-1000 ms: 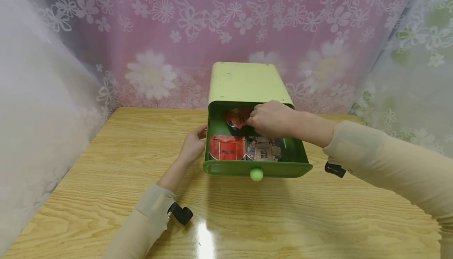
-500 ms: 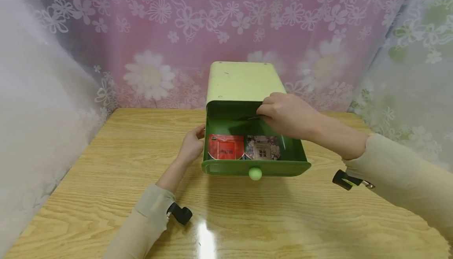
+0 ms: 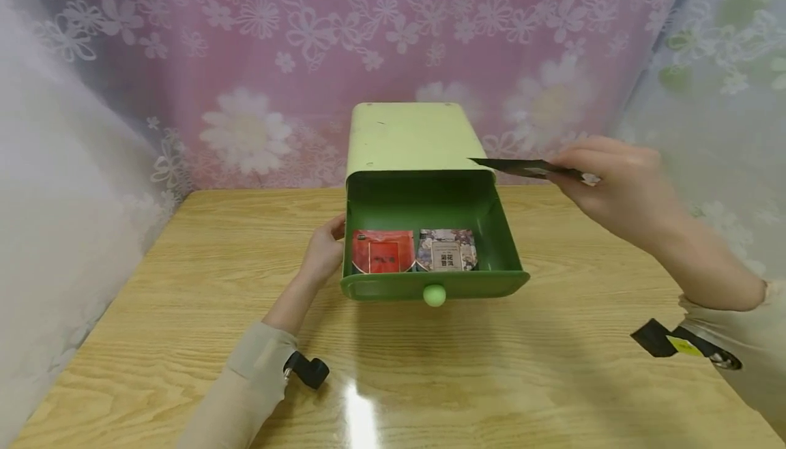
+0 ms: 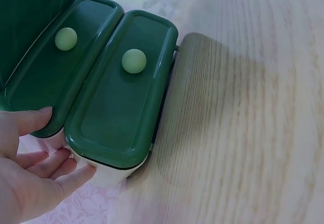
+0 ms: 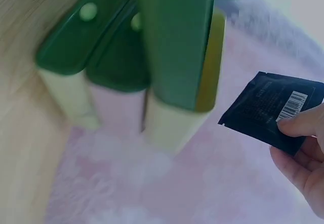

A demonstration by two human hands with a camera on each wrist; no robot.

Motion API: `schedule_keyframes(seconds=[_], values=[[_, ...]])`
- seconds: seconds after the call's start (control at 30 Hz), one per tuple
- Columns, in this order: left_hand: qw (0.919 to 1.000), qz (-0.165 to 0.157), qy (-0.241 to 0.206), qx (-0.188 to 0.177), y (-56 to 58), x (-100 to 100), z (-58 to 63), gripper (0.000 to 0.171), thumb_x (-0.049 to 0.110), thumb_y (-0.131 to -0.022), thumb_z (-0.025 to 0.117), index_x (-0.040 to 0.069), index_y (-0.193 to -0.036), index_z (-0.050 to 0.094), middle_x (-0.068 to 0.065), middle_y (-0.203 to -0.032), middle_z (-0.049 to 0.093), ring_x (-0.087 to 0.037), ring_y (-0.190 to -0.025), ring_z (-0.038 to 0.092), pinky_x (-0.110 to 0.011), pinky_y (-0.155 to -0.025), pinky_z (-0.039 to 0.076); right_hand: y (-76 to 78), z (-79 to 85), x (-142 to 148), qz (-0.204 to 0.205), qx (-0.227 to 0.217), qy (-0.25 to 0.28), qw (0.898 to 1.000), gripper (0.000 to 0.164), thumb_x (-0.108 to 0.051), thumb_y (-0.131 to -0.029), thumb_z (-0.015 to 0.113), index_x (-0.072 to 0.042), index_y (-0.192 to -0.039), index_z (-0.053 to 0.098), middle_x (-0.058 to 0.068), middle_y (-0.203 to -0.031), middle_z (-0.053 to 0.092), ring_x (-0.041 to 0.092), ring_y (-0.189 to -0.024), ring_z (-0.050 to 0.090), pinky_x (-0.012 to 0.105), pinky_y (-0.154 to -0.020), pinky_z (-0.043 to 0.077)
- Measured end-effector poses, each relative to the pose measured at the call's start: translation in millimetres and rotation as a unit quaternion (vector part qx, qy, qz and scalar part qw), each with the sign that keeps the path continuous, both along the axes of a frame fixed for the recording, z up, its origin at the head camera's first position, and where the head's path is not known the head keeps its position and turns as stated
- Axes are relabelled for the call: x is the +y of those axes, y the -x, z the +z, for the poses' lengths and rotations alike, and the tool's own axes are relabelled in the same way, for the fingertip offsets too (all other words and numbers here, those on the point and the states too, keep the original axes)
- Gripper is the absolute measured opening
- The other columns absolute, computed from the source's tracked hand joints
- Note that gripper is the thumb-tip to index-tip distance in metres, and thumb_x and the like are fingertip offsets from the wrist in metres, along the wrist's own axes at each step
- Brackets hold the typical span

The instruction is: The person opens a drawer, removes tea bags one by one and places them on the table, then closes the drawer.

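A stacked drawer cabinet (image 3: pixel 417 135) with a pale yellow-green top stands on the table. Its top drawer (image 3: pixel 503 237) is pulled out. Inside, near the front, a red tea sachet (image 3: pixel 383 251) and a floral tea sachet (image 3: pixel 447 250) lie side by side. My left hand (image 3: pixel 322 251) touches the cabinet's left side; in the left wrist view its thumb lies at the edge of a closed green drawer front (image 4: pixel 61 72) and its fingers rest against the side wall. To the right of the cabinet, in the air, my right hand (image 3: pixel 620 183) pinches another tea sachet (image 5: pixel 268 102), its black barcoded back showing.
The wooden table (image 3: pixel 184 312) spreads around the cabinet. A pink floral curtain (image 3: pixel 344 39) hangs behind, and pale curtains stand at both sides. A round light-green knob (image 3: pixel 434 295) sticks out from the open drawer's front. Two closed drawers sit below it.
My right hand has lifted a sachet out from the back of the drawer and carried it up and right, clear of the cabinet. The left hand stays at the cabinet's side.
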State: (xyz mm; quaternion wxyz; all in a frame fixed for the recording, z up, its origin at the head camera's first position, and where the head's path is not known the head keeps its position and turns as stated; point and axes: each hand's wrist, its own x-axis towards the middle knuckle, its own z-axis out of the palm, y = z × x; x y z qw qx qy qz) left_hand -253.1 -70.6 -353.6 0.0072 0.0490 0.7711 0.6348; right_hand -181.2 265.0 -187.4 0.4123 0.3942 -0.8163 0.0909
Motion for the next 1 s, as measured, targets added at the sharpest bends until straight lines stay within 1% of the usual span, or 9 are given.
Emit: schedule_keyframes(seconds=[0.07, 0.17, 0.27, 0.33, 0.47, 0.6, 0.7, 0.87, 1.0], values=[[1.0, 0.002, -0.004, 0.0, -0.4, -1.1, 0.0, 0.061, -0.007, -0.079, 0.057, -0.004, -0.138, 0.042, -0.023, -0.128, 0.053, -0.033, -0.122, 0.048, -0.041, -0.104, 0.037, 3.3, -6.6, 12.3, -0.032, -0.004, 0.005, 0.999, 0.016, 0.01, -0.067, 0.073, 0.001, -0.081, 0.071, 0.013, -0.077, 0.068, 0.025, -0.066, 0.062, 0.019, -0.062, 0.042], [1.0, 0.003, -0.005, 0.004, -0.5, -2.6, -0.7, 0.061, -0.006, -0.079, 0.058, -0.005, -0.138, 0.041, -0.024, -0.128, 0.053, -0.034, -0.121, 0.048, -0.041, -0.103, 0.038, 14.2, -20.7, 25.1, -0.078, -0.026, 0.006, 0.997, 0.016, 0.011, -0.066, 0.073, 0.001, -0.079, 0.07, 0.015, -0.075, 0.067, 0.028, -0.066, 0.062, 0.031, -0.057, 0.045], [1.0, 0.003, -0.004, 0.007, -0.3, -3.7, -1.6, 0.061, -0.005, -0.079, 0.059, -0.004, -0.138, 0.041, -0.024, -0.127, 0.054, -0.034, -0.12, 0.049, -0.041, -0.103, 0.038, 31.6, -39.1, 33.5, -0.106, -0.059, 0.003, 0.993, 0.013, 0.01, -0.07, 0.071, 0.003, -0.08, 0.071, 0.018, -0.076, 0.066, 0.033, -0.068, 0.062, 0.044, -0.057, 0.049], [1.0, 0.002, -0.001, 0.008, 0.5, -4.4, -2.7, 0.062, -0.005, -0.079, 0.06, -0.004, -0.138, 0.042, -0.024, -0.126, 0.054, -0.033, -0.12, 0.05, -0.041, -0.103, 0.039, 44.4, -52.6, 37.4, -0.117, -0.086, -0.004, 0.989, 0.012, 0.01, -0.073, 0.069, 0.005, -0.083, 0.071, 0.02, -0.077, 0.066, 0.035, -0.07, 0.062, 0.048, -0.059, 0.05], [1.0, 0.003, 0.004, 0.006, 0.9, -5.4, -4.2, 0.061, -0.004, -0.079, 0.061, -0.003, -0.137, 0.043, -0.023, -0.125, 0.056, -0.033, -0.119, 0.05, -0.041, -0.103, 0.039, 69.2, -80.7, 41.4, -0.142, -0.15, -0.037, 0.978, 0.013, 0.009, -0.079, 0.064, 0.009, -0.09, 0.07, 0.023, -0.081, 0.066, 0.038, -0.075, 0.062, 0.049, -0.065, 0.051], [0.9999, 0.002, 0.001, 0.011, -0.6, -5.8, -4.8, 0.061, -0.004, -0.078, 0.062, -0.003, -0.137, 0.043, -0.023, -0.124, 0.056, -0.033, -0.118, 0.051, -0.041, -0.102, 0.04, 94.0, -109.0, 41.1, -0.162, -0.214, -0.093, 0.959, 0.017, 0.01, -0.081, 0.057, 0.011, -0.094, 0.068, 0.024, -0.086, 0.065, 0.039, -0.08, 0.062, 0.048, -0.071, 0.052], [0.9999, -0.002, -0.002, 0.015, -2.3, -5.7, -5.8, 0.061, -0.003, -0.078, 0.062, -0.004, -0.136, 0.043, -0.024, -0.124, 0.056, -0.033, -0.117, 0.051, -0.041, -0.101, 0.041, 110.5, -128.2, 38.2, -0.176, -0.257, -0.119, 0.943, 0.019, 0.01, -0.081, 0.055, 0.01, -0.095, 0.069, 0.021, -0.084, 0.064, 0.037, -0.077, 0.062, 0.045, -0.067, 0.053], [0.9997, -0.01, -0.01, 0.02, -4.2, -4.4, -7.8, 0.06, -0.003, -0.078, 0.062, -0.005, -0.136, 0.044, -0.024, -0.126, 0.055, -0.034, -0.119, 0.05, -0.042, -0.102, 0.039, 131.2, -153.2, 33.6, -0.199, -0.285, -0.166, 0.923, 0.019, 0.01, -0.082, 0.052, 0.005, -0.086, 0.07, 0.015, -0.077, 0.06, 0.032, -0.071, 0.059, 0.041, -0.059, 0.049], [0.9996, -0.011, -0.009, 0.023, -5.9, -3.4, -7.2, 0.059, -0.002, -0.079, 0.062, -0.006, -0.135, 0.044, -0.024, -0.128, 0.054, -0.034, -0.121, 0.049, -0.042, -0.103, 0.038, 138.6, -165.4, 32.4, -0.187, -0.28, -0.19, 0.922, 0.016, 0.007, -0.082, 0.054, 0.0, -0.081, 0.068, 0.016, -0.085, 0.064, 0.036, -0.082, 0.059, 0.047, -0.071, 0.05]])
